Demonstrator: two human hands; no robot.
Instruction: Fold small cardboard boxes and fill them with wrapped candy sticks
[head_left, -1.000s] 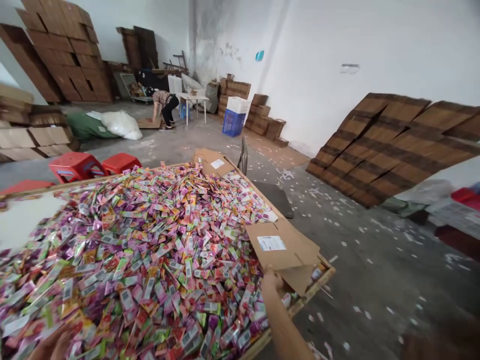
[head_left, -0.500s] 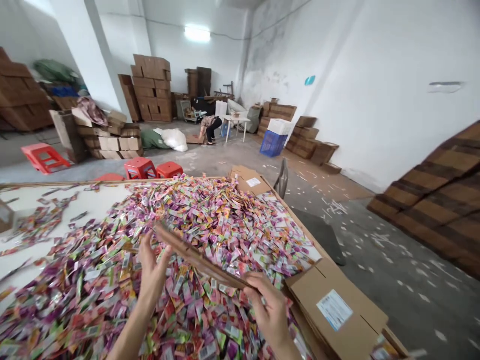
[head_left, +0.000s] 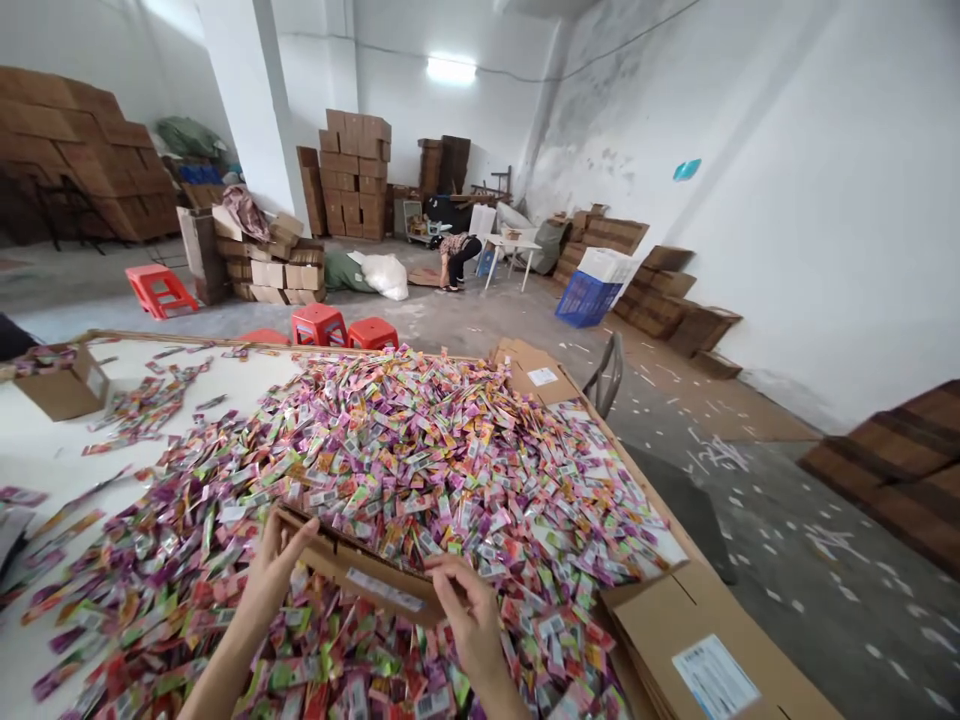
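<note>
Left hand (head_left: 281,550) and right hand (head_left: 469,605) hold a labelled carton (head_left: 360,575), fingers (head_left: 447,596) pinching opposite ends; below, packets (head_left: 450,450) heap the tabletop (head_left: 45,445); flat cartons (head_left: 667,610) lie rightward

The packets (head_left: 450,430) bear print too fine to read, as does the label (head_left: 385,590) on the carton (head_left: 330,558) held by left hand (head_left: 276,560) and right hand (head_left: 466,605), whose 2 forearms (head_left: 226,662) the bottom edge cuts. That edge also crops the flat cartons (head_left: 664,625). Much of the bench (head_left: 49,448) is hidden; the hands of a distant co-worker (head_left: 457,247) are too small to make out.
</note>
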